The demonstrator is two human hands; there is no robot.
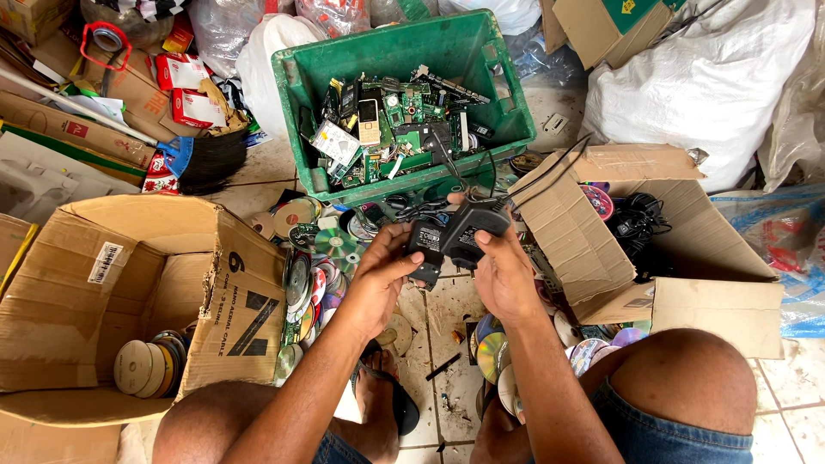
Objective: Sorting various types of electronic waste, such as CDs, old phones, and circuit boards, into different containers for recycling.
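Tight spot here. Green crate (pixel 296 103) blocks straight ahead, packed w/ circuit boards (pixel 404 129), no room inside. Left: big cardboard box (pixel 103 283) is open, mostly hollow, disc stack (pixel 146 368) in its corner, so a hand fits in. Right: second cardboard box (pixel 687 249) open too, black cables (pixel 636 216) at its back. Floor between boxes littered w/ loose discs (pixel 322 245); only bare tile (pixel 447 378) between the feet.
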